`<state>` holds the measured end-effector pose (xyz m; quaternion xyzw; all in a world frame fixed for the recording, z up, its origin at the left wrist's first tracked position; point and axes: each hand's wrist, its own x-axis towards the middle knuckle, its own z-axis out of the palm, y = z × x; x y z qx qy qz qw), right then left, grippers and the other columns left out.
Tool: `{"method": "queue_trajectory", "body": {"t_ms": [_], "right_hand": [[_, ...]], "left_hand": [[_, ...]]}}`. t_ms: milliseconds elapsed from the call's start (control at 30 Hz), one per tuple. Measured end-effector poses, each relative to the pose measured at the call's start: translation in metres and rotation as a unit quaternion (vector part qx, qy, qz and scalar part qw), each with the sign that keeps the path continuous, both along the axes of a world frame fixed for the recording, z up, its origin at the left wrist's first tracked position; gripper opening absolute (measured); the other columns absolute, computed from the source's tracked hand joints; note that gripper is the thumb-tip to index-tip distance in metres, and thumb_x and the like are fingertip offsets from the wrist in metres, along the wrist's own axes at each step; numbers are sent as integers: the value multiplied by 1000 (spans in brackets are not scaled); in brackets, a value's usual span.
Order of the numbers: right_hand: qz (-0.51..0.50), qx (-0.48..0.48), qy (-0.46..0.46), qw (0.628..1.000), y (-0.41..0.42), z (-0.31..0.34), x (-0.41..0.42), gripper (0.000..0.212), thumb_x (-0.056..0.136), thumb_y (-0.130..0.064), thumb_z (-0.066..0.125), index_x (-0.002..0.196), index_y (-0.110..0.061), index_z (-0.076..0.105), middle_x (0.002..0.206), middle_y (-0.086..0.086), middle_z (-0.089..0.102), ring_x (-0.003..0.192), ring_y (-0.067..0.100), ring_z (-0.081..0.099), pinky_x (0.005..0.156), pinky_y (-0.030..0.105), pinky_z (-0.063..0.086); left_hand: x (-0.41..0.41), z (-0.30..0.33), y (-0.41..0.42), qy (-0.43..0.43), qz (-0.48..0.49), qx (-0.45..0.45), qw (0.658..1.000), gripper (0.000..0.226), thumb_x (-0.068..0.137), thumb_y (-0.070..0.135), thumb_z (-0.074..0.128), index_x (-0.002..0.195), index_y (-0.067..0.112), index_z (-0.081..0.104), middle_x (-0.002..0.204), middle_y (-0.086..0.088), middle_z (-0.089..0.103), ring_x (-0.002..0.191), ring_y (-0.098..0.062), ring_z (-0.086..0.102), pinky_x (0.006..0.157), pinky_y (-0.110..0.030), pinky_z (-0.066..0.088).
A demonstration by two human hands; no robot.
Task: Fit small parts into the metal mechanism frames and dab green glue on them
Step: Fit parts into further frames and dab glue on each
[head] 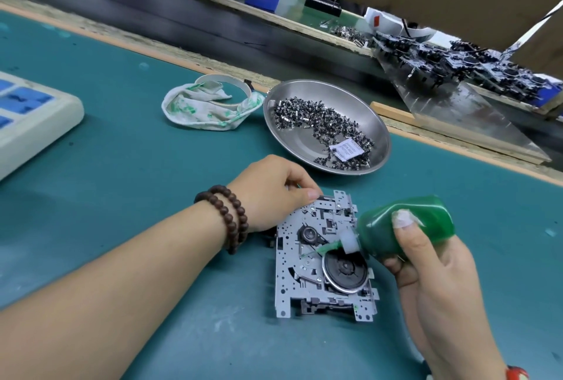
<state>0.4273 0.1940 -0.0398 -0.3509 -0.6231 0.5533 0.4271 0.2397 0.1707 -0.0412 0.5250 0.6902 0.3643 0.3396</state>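
Observation:
A metal mechanism frame (307, 285) with a dark flywheel lies flat on the green mat. My left hand (274, 193) grips its far left corner, thumb on the top edge. My right hand (426, 261) holds a green glue bottle (408, 227) tipped to the left, its white cap and green nozzle tip (324, 248) touching the frame just above the flywheel. A round steel dish (281, 111) behind the frame holds several small dark parts (323, 123) and a white paper label.
A glue-stained white cloth (207, 108) over a tape ring lies left of the dish. A beige box with blue cells (30, 117) stands at far left. Behind the mat's edge runs a dark conveyor (182, 23), with several assembled mechanisms (457, 65) at back right.

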Motion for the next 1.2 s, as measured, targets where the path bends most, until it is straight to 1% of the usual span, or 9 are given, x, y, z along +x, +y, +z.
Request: {"method": "queue_trajectory", "body": {"t_ms": [67, 200, 333, 533, 633, 867, 967, 1133, 1200], "right_hand": [[0, 0, -3, 1000, 0, -1, 0, 52, 53, -70, 74, 83, -27, 72, 78, -3, 71, 71, 10, 63, 58, 17, 50], [1, 2, -1, 1000, 0, -1, -1, 50, 54, -69, 74, 81, -27, 72, 78, -3, 71, 69, 8, 63, 57, 15, 49], [1, 7, -4, 1000, 0, -1, -1, 51, 54, -68, 74, 82, -26, 71, 78, -3, 70, 69, 8, 63, 56, 16, 48], [-11, 16, -24, 1000, 1, -2, 1, 55, 53, -71, 73, 85, -26, 70, 79, -3, 70, 72, 13, 62, 59, 19, 50], [-11, 14, -23, 1000, 1, -3, 1, 56, 53, -71, 73, 86, -26, 70, 80, -3, 70, 74, 13, 62, 60, 20, 51], [-13, 20, -24, 999, 1, -2, -1, 55, 54, -72, 72, 85, -27, 71, 79, -3, 70, 73, 12, 62, 59, 18, 50], [-12, 21, -20, 1000, 0, -2, -2, 54, 55, -71, 72, 85, -27, 71, 80, -3, 71, 74, 11, 65, 60, 19, 51], [-5, 9, -21, 1000, 0, 0, -2, 53, 54, -71, 73, 85, -27, 71, 81, -1, 71, 74, 12, 66, 61, 19, 52], [-10, 6, -18, 1000, 0, 0, -2, 52, 54, -69, 74, 84, -27, 71, 80, 0, 71, 73, 12, 66, 60, 19, 52]], "left_hand": [[0, 0, 0, -4, 0, 0, 1000, 14, 86, 28, 61, 74, 35, 64, 93, 3, 70, 90, -11, 62, 84, -23, 48], [0, -1, 0, -4, -1, 2, 1000, 13, 86, 28, 61, 75, 34, 64, 94, 5, 70, 90, -8, 62, 81, -18, 45], [-1, 0, 1, -5, -2, 2, 1000, 12, 86, 28, 61, 76, 34, 64, 95, 6, 70, 91, -7, 62, 84, -19, 45], [-1, -1, 1, -1, -5, 3, 1000, 14, 87, 28, 61, 74, 35, 63, 95, 6, 69, 90, -8, 61, 81, -17, 44], [-1, -1, 1, -5, -4, 5, 1000, 12, 86, 28, 62, 76, 33, 64, 95, 5, 70, 91, -8, 61, 83, -19, 46], [-1, -2, 2, 4, -3, 5, 1000, 11, 86, 28, 62, 77, 33, 64, 90, 6, 69, 84, -6, 59, 79, -17, 43], [-2, -2, 2, 2, -6, 6, 1000, 12, 86, 29, 61, 76, 35, 64, 88, 10, 67, 82, -4, 58, 75, -14, 42], [-3, -3, 2, 2, -9, 6, 1000, 13, 87, 29, 61, 75, 35, 63, 83, 11, 65, 79, -3, 57, 75, -15, 41], [-3, -3, 2, 1, -10, 6, 1000, 13, 87, 29, 61, 76, 35, 63, 85, 11, 66, 82, -4, 59, 76, -15, 42]]}}
